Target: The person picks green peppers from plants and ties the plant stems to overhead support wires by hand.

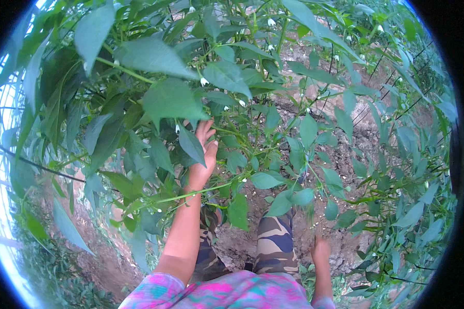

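My left hand (206, 148) reaches into a leafy pepper plant (174, 100), its fingers stretched and apart against the foliage. I see nothing held in it. A broad leaf (192, 145) covers part of the palm, and a green stem (201, 192) crosses in front of the wrist. Down at my right side, my right hand (320, 249) is blurred over the soil, so whether it grips anything cannot be made out. Small white flowers (204, 81) hang among the leaves. Slender green peppers (365, 199) grow on the plant to the right.
Pepper plants stand on both sides of a strip of dry, cracked soil (236, 243). Dark thin lines, possibly support strings (34, 162), run through the foliage at left and right. My legs in camouflage trousers (275, 243) stand between the plants.
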A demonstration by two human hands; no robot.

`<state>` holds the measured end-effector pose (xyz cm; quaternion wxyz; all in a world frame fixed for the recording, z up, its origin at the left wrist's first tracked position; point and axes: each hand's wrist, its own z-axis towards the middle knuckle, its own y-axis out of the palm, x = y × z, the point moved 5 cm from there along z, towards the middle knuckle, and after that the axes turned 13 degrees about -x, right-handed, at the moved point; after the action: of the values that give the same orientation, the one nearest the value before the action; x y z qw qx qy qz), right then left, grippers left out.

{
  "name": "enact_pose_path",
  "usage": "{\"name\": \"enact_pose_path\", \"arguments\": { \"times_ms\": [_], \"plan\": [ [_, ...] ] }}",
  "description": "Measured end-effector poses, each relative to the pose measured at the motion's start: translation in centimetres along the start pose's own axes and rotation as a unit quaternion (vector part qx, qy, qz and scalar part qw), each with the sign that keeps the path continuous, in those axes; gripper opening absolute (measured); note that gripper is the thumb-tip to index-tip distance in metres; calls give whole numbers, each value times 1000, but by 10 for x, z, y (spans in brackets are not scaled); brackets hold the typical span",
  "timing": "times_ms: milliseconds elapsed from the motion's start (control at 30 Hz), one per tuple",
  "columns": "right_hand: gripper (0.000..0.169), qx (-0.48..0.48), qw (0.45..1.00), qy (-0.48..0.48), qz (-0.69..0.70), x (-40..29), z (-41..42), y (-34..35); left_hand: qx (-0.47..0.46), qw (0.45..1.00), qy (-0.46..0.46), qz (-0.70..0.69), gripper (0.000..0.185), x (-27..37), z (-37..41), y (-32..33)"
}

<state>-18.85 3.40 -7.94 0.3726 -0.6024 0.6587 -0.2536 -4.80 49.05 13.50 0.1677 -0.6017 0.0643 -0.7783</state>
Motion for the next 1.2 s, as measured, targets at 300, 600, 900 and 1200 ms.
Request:
{"name": "enact_pose_path", "arguments": {
  "times_ms": [300,600,900,1200],
  "plan": [
    [13,134,938,-208,244,-147,-92,-187,-11,1000,17,20,64,5,0,10],
    [14,134,905,-403,26,-383,88,-290,56,995,-37,75,63,-1,-23,13],
    [29,115,868,-439,203,-416,196,-231,52,998,-39,26,63,-8,-19,-3],
    [26,-2,919,-387,81,-434,247,-209,66,995,-70,-10,65,-3,-5,-6]
  ]
}}
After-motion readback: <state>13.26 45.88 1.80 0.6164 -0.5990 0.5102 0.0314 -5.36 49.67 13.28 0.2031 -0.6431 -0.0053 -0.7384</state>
